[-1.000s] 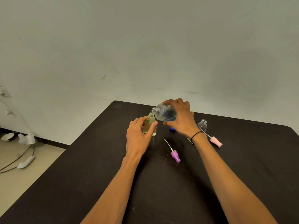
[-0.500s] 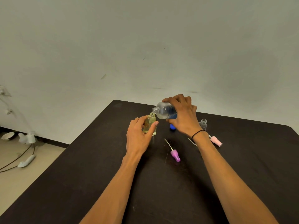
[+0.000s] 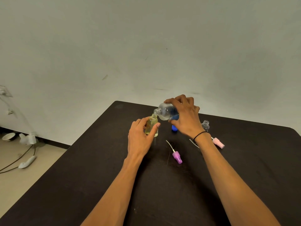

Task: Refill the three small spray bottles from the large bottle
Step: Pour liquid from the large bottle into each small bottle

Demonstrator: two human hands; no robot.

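Observation:
My left hand (image 3: 141, 139) holds a small yellowish bottle (image 3: 152, 125) upright on the black table (image 3: 101, 176). My right hand (image 3: 184, 119) grips the large clear bottle (image 3: 166, 110), tipped on its side with its open mouth right over the small bottle's neck. A small blue object (image 3: 174, 128) stands behind my right hand, mostly hidden. An empty clear small bottle (image 3: 205, 125) stands uncapped to the right. A purple spray head (image 3: 176, 156) with its tube lies between my arms. A pink spray head (image 3: 218, 142) lies right of my right wrist.
The table's left edge drops to a pale floor with white items and cables (image 3: 24, 154). A plain wall (image 3: 146, 46) stands close behind the table's far edge. A thin white tube (image 3: 193, 143) lies beside my right wrist.
My right hand has lifted the rear of the large bottle, tipping it further, and its mouth has come closer to the small bottle's neck. My left hand has stayed put.

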